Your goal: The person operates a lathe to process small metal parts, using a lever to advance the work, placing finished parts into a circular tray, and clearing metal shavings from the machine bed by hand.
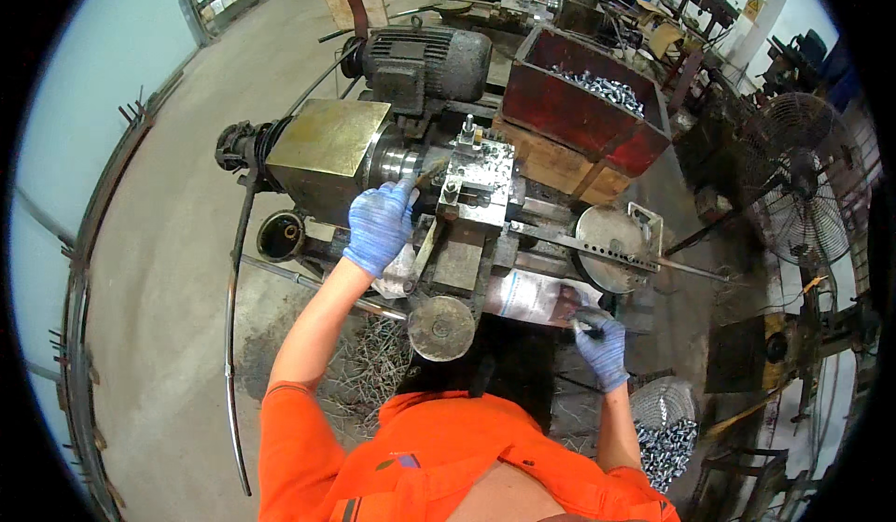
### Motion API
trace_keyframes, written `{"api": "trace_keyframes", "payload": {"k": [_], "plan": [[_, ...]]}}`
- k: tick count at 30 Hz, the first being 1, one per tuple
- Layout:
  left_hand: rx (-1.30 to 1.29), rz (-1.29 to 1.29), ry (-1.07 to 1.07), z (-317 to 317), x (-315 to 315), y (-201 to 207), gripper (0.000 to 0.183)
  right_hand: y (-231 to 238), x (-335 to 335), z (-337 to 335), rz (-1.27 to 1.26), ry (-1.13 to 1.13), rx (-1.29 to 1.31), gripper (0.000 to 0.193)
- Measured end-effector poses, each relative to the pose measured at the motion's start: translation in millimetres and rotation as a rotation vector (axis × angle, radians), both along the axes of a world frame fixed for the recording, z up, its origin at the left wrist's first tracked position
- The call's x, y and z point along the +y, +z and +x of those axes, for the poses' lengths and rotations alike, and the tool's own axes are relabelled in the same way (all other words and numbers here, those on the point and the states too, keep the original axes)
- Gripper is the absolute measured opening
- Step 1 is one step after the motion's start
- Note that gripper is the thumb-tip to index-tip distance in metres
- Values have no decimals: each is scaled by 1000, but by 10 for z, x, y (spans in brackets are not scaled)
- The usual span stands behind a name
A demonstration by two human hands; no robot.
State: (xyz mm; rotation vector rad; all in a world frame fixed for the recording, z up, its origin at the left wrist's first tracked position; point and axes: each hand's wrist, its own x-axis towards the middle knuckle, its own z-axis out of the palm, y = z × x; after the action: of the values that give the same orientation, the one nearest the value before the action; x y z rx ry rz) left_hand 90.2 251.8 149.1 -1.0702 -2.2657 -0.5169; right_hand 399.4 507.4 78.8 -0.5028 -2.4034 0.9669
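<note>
At the bottom, the orange shirt (448, 429) bears a small purple print. Lower right, the right hand (600, 343) is by the edge of a sheet (530, 296), its print too small to read. Mid-frame, the left hand (379, 227) reaches to the chuck (394, 161), left of the tool post (483, 179). Whether either hand's fingers grip anything, I cannot tell. Floor (159, 270) spreads along the left.

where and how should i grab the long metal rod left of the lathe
Probably wrap the left hand around the long metal rod near its lower end, coming from the right: it's slim, that end looks free, and its upper end meets the lathe.
</note>
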Motion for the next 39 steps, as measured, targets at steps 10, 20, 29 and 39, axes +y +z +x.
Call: {"api": "trace_keyframes", "payload": {"k": [10, 20, 29, 39], "plan": [[-58, -32, 29, 158, -324, 124, 16, -98, 12, 160, -50, -45, -70, 14], [-21, -33, 247, -359, -731, 404, 30, 153, 8, 329, 108, -191, -19, 15], [-598, 370, 399, -238, -1233, 188, 50, -65, 252, 1208, 23, -470, -148, 29], [-727, 128, 167, 111, -1106, -1131, 39, -862, 782, 3221, -230, -1169, -749, 47]]}}
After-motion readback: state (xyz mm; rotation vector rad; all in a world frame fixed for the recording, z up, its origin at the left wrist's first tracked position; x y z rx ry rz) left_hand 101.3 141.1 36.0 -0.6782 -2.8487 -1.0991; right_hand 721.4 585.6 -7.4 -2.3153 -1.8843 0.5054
